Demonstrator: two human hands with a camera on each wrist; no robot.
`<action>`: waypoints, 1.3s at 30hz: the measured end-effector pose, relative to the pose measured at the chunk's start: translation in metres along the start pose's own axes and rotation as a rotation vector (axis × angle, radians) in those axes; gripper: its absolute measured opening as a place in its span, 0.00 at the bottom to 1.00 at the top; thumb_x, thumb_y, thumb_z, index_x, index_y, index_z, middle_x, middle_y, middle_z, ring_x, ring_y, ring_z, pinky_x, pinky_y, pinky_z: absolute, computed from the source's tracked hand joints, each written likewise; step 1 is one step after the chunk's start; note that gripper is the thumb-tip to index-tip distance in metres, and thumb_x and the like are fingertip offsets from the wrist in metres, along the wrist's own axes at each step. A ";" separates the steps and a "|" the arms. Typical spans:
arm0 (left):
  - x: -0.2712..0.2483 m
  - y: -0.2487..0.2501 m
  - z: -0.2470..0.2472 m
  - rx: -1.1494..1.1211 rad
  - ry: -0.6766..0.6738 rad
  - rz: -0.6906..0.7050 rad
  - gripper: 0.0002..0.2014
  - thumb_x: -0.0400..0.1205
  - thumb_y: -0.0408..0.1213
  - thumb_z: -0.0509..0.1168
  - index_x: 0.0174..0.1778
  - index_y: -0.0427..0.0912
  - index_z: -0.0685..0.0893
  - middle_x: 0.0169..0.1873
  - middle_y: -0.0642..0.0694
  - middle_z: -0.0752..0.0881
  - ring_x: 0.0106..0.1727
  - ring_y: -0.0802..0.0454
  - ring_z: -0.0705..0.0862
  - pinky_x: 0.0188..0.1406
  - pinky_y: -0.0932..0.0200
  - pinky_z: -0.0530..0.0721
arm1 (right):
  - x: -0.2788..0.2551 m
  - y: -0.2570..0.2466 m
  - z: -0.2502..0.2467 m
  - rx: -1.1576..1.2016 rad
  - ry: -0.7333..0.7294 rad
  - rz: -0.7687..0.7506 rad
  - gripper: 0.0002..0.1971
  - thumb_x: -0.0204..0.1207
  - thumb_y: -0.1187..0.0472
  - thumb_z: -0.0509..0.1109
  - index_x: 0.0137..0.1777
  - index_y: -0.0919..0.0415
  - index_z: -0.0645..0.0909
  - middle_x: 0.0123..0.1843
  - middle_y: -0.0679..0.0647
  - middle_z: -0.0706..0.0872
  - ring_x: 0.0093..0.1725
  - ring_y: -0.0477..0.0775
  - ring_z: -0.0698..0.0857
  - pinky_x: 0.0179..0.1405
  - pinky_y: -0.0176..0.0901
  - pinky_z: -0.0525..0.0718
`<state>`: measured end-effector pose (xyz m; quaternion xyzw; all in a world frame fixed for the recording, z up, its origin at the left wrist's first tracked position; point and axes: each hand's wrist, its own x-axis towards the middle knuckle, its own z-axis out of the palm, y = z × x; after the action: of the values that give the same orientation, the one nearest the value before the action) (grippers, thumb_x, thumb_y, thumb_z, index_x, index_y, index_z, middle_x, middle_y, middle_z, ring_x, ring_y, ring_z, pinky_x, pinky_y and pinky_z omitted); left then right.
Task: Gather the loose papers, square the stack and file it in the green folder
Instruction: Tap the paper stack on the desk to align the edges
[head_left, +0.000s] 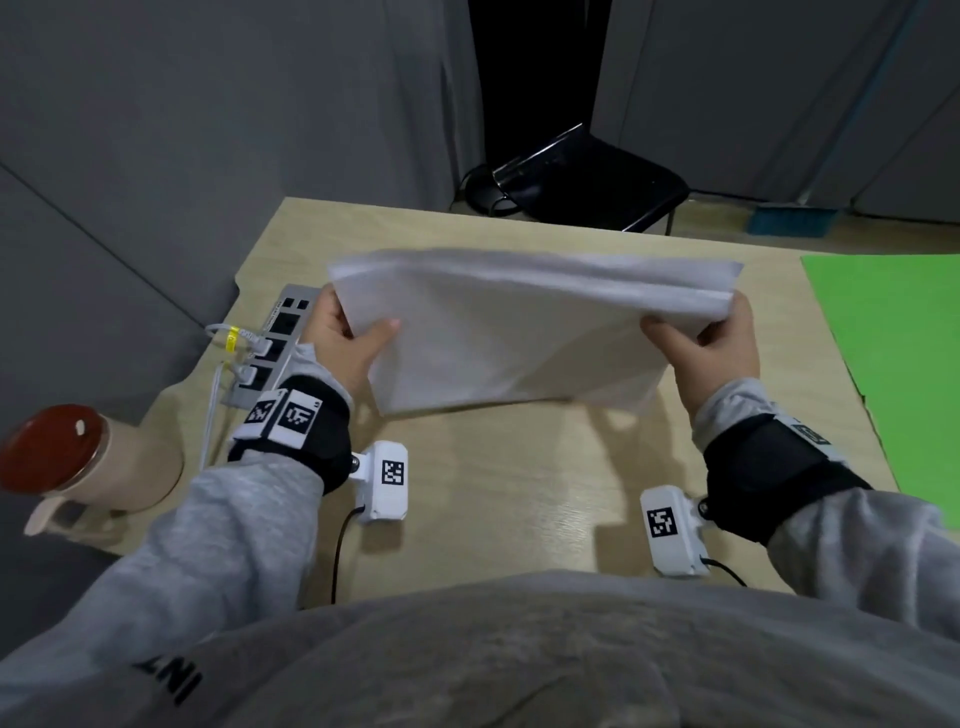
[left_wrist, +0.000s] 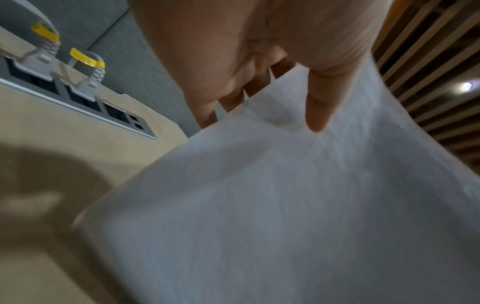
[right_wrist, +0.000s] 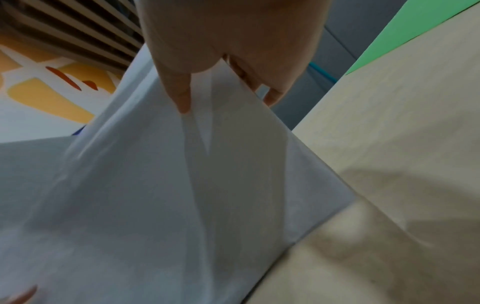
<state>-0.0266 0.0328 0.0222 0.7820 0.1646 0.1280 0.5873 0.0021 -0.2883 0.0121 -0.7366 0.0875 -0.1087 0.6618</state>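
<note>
While the green folder (head_left: 893, 364) lies right of it, the paper stack (head_left: 519, 332) hangs above the table (head_left: 493, 493), left hand (head_left: 343, 338) and right hand (head_left: 711, 348) fingers pinching its ends.

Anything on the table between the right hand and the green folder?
No. In the head view only bare table separates the right hand, gripping the paper stack, from the green folder.

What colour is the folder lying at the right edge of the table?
Bright green folder, clearest in the head view.

Head overhead; wrists close, underneath.
</note>
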 end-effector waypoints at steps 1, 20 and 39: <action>0.000 -0.005 0.000 0.046 -0.016 -0.022 0.17 0.74 0.25 0.70 0.57 0.39 0.76 0.46 0.49 0.85 0.49 0.51 0.85 0.45 0.57 0.84 | 0.000 0.003 0.000 -0.030 -0.026 0.017 0.22 0.65 0.61 0.79 0.54 0.46 0.73 0.49 0.47 0.83 0.46 0.42 0.83 0.46 0.32 0.83; -0.003 0.007 0.001 0.055 0.056 -0.067 0.20 0.73 0.31 0.73 0.61 0.40 0.79 0.49 0.47 0.86 0.50 0.49 0.84 0.46 0.57 0.83 | 0.003 -0.010 0.005 -0.057 -0.006 -0.034 0.09 0.72 0.67 0.73 0.48 0.54 0.80 0.39 0.43 0.83 0.36 0.34 0.82 0.39 0.29 0.80; -0.025 0.130 0.029 0.688 -0.217 0.733 0.14 0.74 0.28 0.61 0.51 0.48 0.83 0.46 0.47 0.87 0.48 0.46 0.83 0.48 0.52 0.81 | -0.008 -0.101 0.053 -0.688 -0.385 -0.720 0.24 0.68 0.61 0.69 0.67 0.51 0.79 0.65 0.49 0.85 0.66 0.52 0.81 0.75 0.51 0.66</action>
<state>-0.0245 -0.0361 0.1395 0.9451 -0.1497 0.1821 0.2262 0.0079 -0.2245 0.1071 -0.9010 -0.2632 -0.1567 0.3071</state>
